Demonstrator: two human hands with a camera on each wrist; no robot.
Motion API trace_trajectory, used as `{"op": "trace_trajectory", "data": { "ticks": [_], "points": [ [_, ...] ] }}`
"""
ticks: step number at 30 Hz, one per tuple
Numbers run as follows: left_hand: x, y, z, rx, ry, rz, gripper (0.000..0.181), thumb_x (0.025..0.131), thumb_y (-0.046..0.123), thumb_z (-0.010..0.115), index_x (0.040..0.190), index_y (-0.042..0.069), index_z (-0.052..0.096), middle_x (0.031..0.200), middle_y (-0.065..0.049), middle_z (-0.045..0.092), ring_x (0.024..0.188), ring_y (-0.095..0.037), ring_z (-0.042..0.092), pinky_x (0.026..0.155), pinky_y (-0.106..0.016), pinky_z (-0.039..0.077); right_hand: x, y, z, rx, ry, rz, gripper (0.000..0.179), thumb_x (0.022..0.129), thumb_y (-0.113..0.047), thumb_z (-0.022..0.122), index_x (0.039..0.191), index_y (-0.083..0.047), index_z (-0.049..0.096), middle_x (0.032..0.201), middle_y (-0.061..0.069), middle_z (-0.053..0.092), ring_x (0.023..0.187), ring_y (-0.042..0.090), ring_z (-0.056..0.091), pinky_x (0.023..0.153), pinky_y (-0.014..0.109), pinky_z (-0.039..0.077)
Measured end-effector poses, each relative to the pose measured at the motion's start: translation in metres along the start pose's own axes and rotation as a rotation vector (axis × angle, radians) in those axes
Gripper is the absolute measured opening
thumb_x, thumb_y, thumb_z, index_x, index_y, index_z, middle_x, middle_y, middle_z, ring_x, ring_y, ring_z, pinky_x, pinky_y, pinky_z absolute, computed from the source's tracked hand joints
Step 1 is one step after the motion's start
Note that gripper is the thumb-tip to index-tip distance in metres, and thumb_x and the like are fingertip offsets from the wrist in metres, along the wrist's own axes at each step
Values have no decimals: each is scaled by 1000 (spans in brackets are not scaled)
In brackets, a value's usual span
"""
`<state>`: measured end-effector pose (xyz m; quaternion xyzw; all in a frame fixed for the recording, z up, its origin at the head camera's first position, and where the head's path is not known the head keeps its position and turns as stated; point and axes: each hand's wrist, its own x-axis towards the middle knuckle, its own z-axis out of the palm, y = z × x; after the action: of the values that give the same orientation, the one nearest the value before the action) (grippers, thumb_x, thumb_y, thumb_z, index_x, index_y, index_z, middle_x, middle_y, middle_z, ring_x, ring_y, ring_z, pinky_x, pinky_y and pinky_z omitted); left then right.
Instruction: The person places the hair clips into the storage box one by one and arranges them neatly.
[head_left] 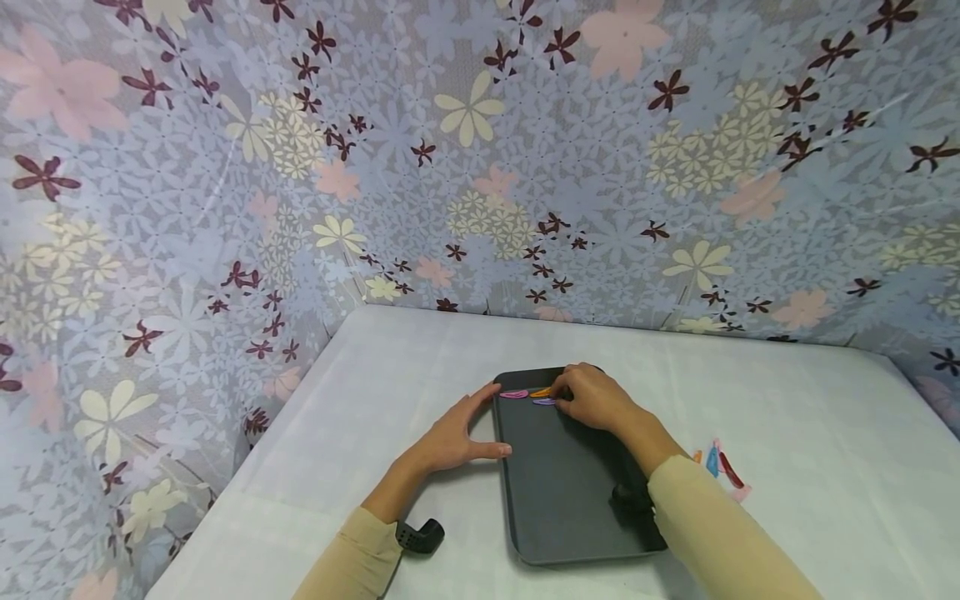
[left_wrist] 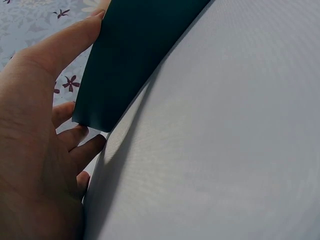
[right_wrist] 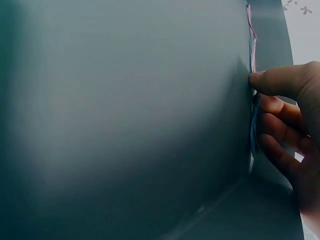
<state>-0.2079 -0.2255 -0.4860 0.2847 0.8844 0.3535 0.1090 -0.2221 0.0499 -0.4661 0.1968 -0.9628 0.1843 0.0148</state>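
OK, left side first: your left hand [head_left: 450,437] is spread wide at the tray's left edge, thumb on the rim, a forefinger at the far left corner. It steadies the tray, I'd judge, and holds no clip.

Dark tray [head_left: 558,483] sits on the white desk [head_left: 337,400], long axis running away from you. Along the foot of its far wall, left to right: pink clip [head_left: 514,394], then orange clip [head_left: 540,392], with a purple clip [head_left: 544,402] just on your side of the orange one. All three lie lengthwise along that wall, so across the tray.

Next, your right hand [head_left: 592,396], narrow, fingers curled, at the right end of that row. Right wrist view: thumb and forefinger appear to pinch one end of a blue clip [right_wrist: 254,132]; head view hides it under your fingers. Its long axis also follows the wall. That's the relation to watch: clip parallel to wall, row to its left, right hand on it, left hand at the far corner.

Far right, past your right sleeve [head_left: 720,525]: light blue clip [head_left: 712,461] and red clip [head_left: 731,471] on the desk, well apart from the tray.
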Motion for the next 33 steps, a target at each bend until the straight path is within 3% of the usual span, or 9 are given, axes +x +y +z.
{"op": "trace_trajectory", "data": {
  "ticks": [6,16,33],
  "points": [
    [0,-2,0,2,0,5,97,70,67,69,149,40,19,155,8,28,143,-21,27,112,-54,28,0,0,-1,-4,-4,-5,12,84,-21,70,94,-17,75,90,-4,64,96,21,59,87,42,48],
    [-1,-1,0,-13,1,6,97,70,66,69,149,40,19,155,8,27,144,-22,27,112,-54,28,0,-1,-1,3,1,12,12,83,-20,71,94,-16,74,87,-4,63,86,15,56,77,37,47],
    [0,-1,0,-18,-6,-1,97,70,66,69,149,41,17,156,7,25,144,-23,26,112,-55,28,-1,-2,-2,-1,15,26,14,83,-20,71,95,-14,75,91,-1,65,92,20,58,83,41,48]
  ]
}}
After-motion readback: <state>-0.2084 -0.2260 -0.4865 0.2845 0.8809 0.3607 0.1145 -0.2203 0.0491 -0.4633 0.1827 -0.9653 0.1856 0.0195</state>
